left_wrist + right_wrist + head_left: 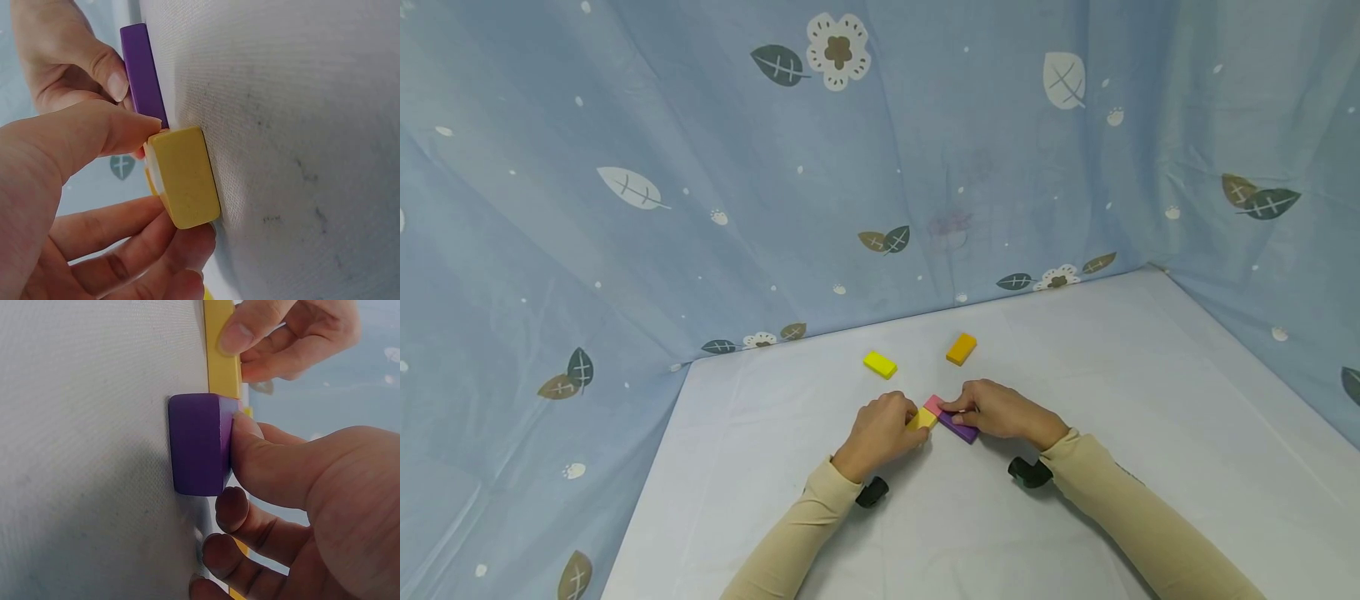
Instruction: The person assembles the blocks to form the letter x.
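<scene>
Near the middle of the white table, three toy blocks meet at their ends. My left hand (pixel 880 429) pinches a yellow block (pixel 923 420), thumb on its near side and fingers on its far side. A purple block (pixel 964 431) lies to the right, angled the other way; the thumb of my right hand (pixel 1000 408) is on it in the right wrist view. Between the two, at the far corner, sits a pink block (pixel 932 403), with the right index fingertip right at its edge. In the left wrist view, the end of the yellow block (pixel 184 178) faces the camera.
Farther back on the white table (pixel 760 467) lie a bright yellow block (pixel 880 365) and, to its right, an orange block (pixel 961 349). A blue patterned curtain (pixel 737 167) hangs behind the table and along its sides. Black wrist cameras (pixel 1028 472) sit under both wrists.
</scene>
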The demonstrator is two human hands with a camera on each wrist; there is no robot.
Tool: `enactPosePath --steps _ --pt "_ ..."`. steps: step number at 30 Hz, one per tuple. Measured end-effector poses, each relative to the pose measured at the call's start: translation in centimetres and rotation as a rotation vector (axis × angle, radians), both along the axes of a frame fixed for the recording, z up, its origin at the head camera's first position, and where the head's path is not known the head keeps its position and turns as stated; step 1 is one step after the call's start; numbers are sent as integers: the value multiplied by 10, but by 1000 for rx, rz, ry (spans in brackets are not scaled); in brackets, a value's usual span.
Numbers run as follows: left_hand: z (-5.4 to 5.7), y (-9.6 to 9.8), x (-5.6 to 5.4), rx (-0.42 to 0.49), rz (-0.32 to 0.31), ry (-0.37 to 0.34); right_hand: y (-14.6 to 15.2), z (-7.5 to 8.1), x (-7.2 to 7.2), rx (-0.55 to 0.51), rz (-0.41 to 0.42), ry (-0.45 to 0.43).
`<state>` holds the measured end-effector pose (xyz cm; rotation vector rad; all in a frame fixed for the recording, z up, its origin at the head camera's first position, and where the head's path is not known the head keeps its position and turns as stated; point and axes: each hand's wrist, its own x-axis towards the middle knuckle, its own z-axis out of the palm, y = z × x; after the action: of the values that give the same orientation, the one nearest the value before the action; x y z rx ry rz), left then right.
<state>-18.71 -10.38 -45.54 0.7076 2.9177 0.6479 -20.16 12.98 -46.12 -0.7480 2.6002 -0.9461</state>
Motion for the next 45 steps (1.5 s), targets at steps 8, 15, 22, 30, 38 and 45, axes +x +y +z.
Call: enactPosePath --steps 8,15,22,30,38,45 --pt "0 0 0 -7 2 -5 -1 1 0 12 -1 2" --pt "0 0 0 -13 2 -6 0 1 0 13 -5 2" --pt "-1 0 0 -10 4 -4 0 2 1 14 -3 6" --pt "-1 0 -1 -10 5 -2 0 2 1 13 -3 11" --pt "1 1 0 -15 3 -4 0 1 1 14 2 15" --pt "0 0 1 -23 -1 -8 1 0 0 9 6 12"
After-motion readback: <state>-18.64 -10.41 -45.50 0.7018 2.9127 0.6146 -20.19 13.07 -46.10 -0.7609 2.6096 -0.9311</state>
